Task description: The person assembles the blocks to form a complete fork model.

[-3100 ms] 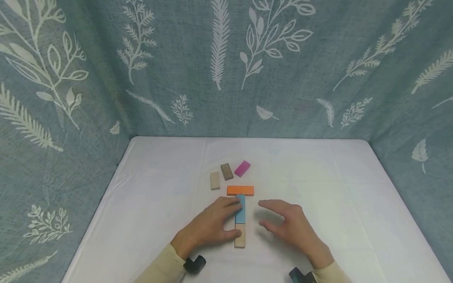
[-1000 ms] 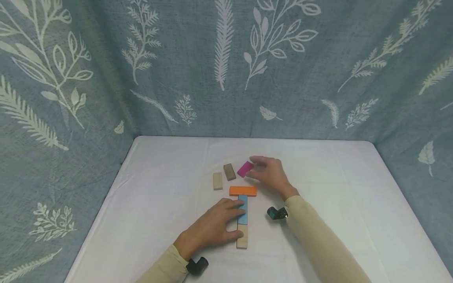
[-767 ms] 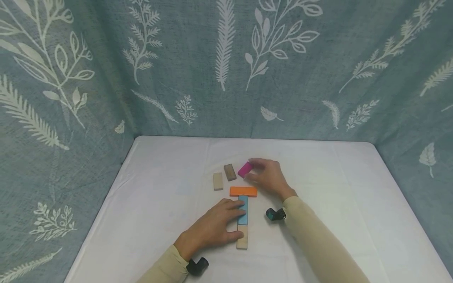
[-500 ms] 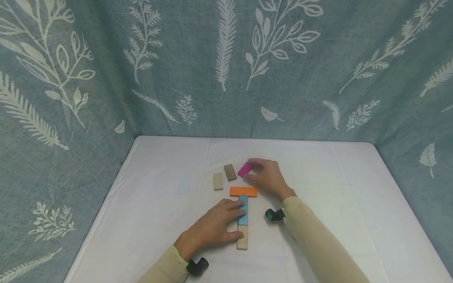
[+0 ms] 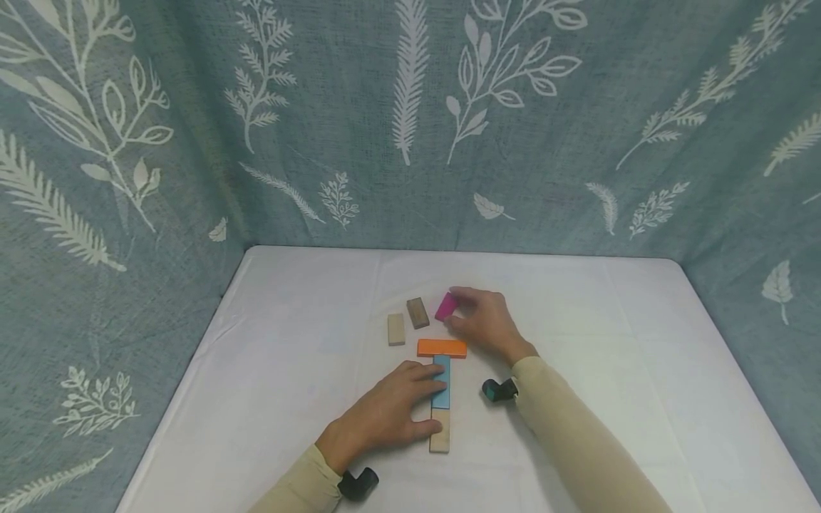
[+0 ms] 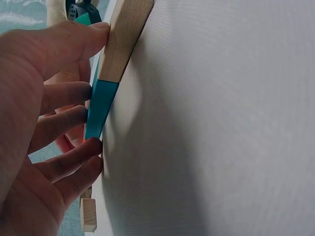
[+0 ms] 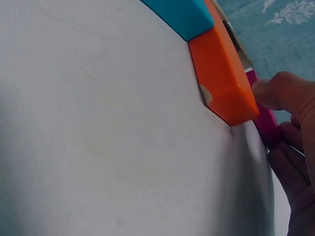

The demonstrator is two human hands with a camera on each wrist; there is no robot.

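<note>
On the white table a blue block [image 5: 441, 397] and a pale wooden block [image 5: 440, 442] lie end to end. An orange block [image 5: 442, 348] sits crosswise at the blue one's far end. My left hand [image 5: 388, 410] rests against this row from the left, fingertips on the blue block and thumb on the wooden one. Farther back, my right hand [image 5: 487, 322] pinches a magenta block [image 5: 445, 306] between thumb and fingers. In the right wrist view the magenta block [image 7: 267, 123] is partly hidden behind the orange block [image 7: 221, 78].
Left of the magenta block lie a darker brown block [image 5: 417, 313] and another pale wooden block [image 5: 396, 329]. A white cloth covers the table [image 5: 577, 427]. A blue-green leaf-patterned curtain [image 5: 359, 128] hangs behind and at both sides.
My right hand has come from beside the row to the magenta block and taken hold of it. The block has just turned and shifted slightly right. My left hand stays put.
</note>
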